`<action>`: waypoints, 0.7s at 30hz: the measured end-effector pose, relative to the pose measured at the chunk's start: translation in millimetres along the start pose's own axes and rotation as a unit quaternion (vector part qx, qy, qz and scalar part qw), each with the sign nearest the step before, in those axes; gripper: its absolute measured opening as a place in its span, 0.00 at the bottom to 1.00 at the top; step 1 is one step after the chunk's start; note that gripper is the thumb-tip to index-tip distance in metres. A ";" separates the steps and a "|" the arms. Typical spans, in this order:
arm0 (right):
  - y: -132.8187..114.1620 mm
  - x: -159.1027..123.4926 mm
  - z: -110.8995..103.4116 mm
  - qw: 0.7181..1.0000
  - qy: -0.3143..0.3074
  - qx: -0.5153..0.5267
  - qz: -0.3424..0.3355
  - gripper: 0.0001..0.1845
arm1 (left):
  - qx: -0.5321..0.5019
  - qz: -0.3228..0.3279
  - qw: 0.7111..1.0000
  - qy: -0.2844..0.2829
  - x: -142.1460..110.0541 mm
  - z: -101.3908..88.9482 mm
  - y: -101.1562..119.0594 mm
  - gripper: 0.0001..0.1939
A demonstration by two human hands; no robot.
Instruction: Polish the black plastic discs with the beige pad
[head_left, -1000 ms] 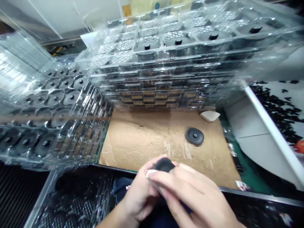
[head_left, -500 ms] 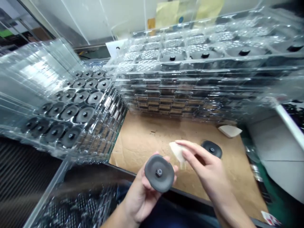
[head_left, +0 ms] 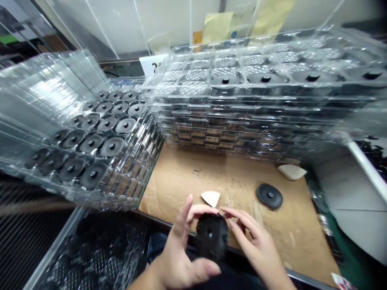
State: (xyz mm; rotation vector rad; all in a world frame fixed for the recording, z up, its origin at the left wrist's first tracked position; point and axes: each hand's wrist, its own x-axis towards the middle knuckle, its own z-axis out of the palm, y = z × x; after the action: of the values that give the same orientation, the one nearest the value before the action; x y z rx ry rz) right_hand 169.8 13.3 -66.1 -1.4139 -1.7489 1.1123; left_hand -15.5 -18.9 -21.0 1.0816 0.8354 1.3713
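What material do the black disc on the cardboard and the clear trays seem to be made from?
The black disc looks like rubber or matte plastic: its surface is dull, with little shine, but the look cannot settle which. The clear trays look like thin moulded plastic: they are see-through and glossy, with bright reflections.

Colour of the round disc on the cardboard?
The disc is dark grey-black, plain, with a small black centre stud; shows best in the head view.
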 end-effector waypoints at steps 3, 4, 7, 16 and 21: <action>-10.0 -13.4 -6.8 0.999 0.032 0.011 0.030 0.12 | 0.243 0.143 0.956 -0.082 3.2 -3.7 -5.4 0.57; -14.7 -17.0 -8.6 0.997 0.049 0.027 0.045 0.12 | 0.277 0.162 0.942 -0.098 3.9 -3.9 -6.9 0.59; -34.0 -22.9 -13.8 0.983 0.088 0.133 0.096 0.10 | 0.299 0.152 0.936 -0.107 3.5 -2.5 -8.8 0.58; -74.9 -5.5 -34.3 0.913 -0.250 0.287 0.145 0.05 | 0.187 -0.071 0.972 -0.126 -5.0 -1.7 3.2 0.58; -76.6 -4.9 -37.2 0.874 -0.309 0.340 0.160 0.04 | 0.043 -0.187 0.972 -0.134 -11.2 2.3 6.4 0.65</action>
State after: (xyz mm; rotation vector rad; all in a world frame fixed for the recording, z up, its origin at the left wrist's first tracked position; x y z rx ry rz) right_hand 168.7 11.5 19.2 -0.9536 -1.2587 2.2826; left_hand -16.2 -30.8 -15.7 1.0814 0.8515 0.8593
